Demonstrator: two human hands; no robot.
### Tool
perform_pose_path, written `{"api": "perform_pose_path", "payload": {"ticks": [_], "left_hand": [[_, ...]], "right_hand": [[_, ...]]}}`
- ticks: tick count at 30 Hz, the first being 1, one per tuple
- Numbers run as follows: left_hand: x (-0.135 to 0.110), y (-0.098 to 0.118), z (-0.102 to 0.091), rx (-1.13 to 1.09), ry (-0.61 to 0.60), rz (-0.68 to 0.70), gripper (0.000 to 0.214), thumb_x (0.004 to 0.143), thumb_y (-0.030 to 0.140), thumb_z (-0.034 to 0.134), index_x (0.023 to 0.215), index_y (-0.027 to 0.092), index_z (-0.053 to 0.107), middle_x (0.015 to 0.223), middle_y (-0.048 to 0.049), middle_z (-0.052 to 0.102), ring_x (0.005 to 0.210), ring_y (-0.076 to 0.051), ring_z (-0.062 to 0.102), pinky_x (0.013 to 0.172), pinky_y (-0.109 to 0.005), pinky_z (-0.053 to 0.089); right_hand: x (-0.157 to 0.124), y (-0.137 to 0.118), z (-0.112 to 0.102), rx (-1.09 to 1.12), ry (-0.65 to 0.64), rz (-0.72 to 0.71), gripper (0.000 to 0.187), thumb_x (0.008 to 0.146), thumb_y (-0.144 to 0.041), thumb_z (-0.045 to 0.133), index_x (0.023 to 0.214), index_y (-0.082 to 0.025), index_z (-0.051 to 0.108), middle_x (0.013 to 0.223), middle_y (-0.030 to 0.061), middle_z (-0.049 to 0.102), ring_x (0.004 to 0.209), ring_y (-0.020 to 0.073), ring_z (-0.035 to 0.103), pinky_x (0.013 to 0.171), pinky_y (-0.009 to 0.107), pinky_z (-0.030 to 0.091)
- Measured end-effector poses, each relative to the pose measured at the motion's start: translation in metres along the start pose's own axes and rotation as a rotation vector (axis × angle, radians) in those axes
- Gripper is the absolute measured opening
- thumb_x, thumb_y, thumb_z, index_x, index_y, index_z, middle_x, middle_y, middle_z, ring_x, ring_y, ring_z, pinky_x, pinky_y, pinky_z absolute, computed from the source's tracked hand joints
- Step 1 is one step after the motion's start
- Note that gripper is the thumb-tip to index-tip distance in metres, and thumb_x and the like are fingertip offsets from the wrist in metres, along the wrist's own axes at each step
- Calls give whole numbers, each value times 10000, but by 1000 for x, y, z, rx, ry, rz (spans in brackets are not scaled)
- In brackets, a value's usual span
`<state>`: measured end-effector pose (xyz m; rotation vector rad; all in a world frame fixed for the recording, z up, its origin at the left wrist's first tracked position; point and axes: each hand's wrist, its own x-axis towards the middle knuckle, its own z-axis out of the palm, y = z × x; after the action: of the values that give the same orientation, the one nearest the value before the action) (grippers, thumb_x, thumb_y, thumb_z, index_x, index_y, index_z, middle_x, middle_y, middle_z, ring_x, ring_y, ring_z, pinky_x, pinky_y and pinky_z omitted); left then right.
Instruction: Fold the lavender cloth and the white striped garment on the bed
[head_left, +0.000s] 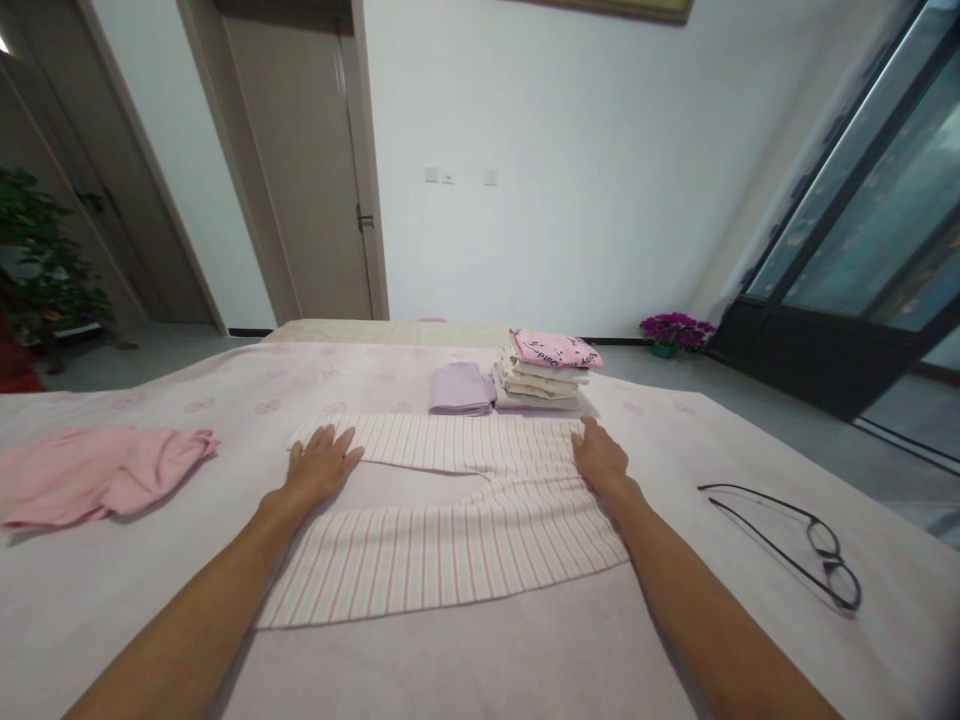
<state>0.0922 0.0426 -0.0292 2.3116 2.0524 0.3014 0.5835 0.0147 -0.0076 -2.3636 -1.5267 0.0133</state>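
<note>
A pair of cream trousers with pink stripes lies flat on the bed-like covered surface, legs pointing left and waistband at the right. My left hand rests on the end of the far leg, its fingers spread and stretched out. At the far corner of the waistband, my right hand has its fingers curled in and closed on the cloth. The fingertips there are partly hidden. Just beyond the far leg sit a folded lilac garment and a stack of folded clothes, topped by a pink printed one.
A crumpled pink garment lies at the left on the pale pink flowered cover. Black-framed glasses with open temples lie to the right of my right arm. A purple flowering plant stands on the floor beyond.
</note>
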Motion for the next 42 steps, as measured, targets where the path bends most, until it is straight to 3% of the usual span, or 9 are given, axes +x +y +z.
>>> {"api": "perform_pose_path", "payload": {"ticks": [5, 11, 16, 21, 25, 29, 33, 38, 42], "left_hand": [[-4, -11, 10, 74, 12, -97, 637, 983, 539, 277, 1530, 229, 380, 1616, -149, 309, 1480, -403, 241, 1136, -616, 194], [-14, 4, -8, 11, 219, 24, 483, 990, 413, 332, 1311, 182, 609, 1437, -132, 552, 1403, -338, 389, 1158, -521, 241], [-34, 65, -27, -264, 188, 252, 313, 952, 349, 417, 1020, 210, 690, 1045, -85, 720, 978, -236, 650, 875, -366, 479], [-46, 140, -24, -322, -94, 347, 261, 906, 374, 513, 853, 217, 715, 900, -86, 740, 821, -220, 667, 653, -326, 430], [-44, 171, -21, -287, -201, 317, 227, 841, 428, 628, 829, 215, 706, 889, -85, 730, 797, -224, 669, 627, -322, 409], [-41, 179, -21, -230, -191, 329, 147, 859, 314, 594, 817, 206, 686, 895, -96, 710, 820, -229, 658, 661, -331, 418], [-41, 180, -18, -126, -43, 329, 175, 925, 250, 510, 936, 167, 664, 973, -161, 680, 926, -285, 636, 775, -414, 434], [-44, 173, -4, -82, 153, 472, 286, 924, 254, 553, 1191, 176, 621, 1274, -181, 606, 1225, -319, 527, 993, -473, 397], [-46, 157, 9, -52, 31, 477, 483, 979, 375, 485, 1424, 187, 492, 1506, -170, 466, 1421, -328, 369, 1139, -512, 273]], "right_hand": [[2, 8, -1, -47, 1, -14, 509, 1008, -412, 402, 1452, -161, 407, 1282, 213, 580, 1138, 322, 613, 936, 435, 446], [-11, -11, -10, -168, 186, -155, 468, 991, -341, 414, 1407, -136, 477, 1291, 212, 571, 1165, 348, 524, 949, 462, 403], [-38, -49, -16, -48, 194, -368, 448, 933, -252, 489, 1375, -189, 529, 1331, 136, 584, 1196, 315, 481, 977, 428, 371], [-71, -73, 2, 136, 220, -523, 411, 943, -261, 477, 1343, -203, 553, 1327, 100, 597, 1207, 285, 488, 1006, 413, 367], [-86, -73, 14, 125, 216, -584, 389, 943, -235, 476, 1318, -200, 573, 1322, 113, 595, 1228, 286, 469, 1009, 417, 370], [-89, -72, 10, 165, 233, -611, 388, 956, -238, 459, 1324, -193, 573, 1329, 115, 592, 1254, 276, 462, 1048, 429, 356], [-94, -73, 1, 210, 215, -736, 411, 940, -255, 494, 1340, -197, 570, 1377, 108, 572, 1314, 265, 437, 1119, 434, 313], [-104, -74, 5, 94, -38, -910, 585, 946, -435, 521, 1476, -198, 449, 1514, 107, 466, 1413, 266, 368, 1189, 469, 224], [-98, -70, 10, 11, -191, -824, 600, 1008, -521, 357, 1517, -207, 397, 1582, 102, 373, 1470, 257, 297, 1204, 479, 180]]}}
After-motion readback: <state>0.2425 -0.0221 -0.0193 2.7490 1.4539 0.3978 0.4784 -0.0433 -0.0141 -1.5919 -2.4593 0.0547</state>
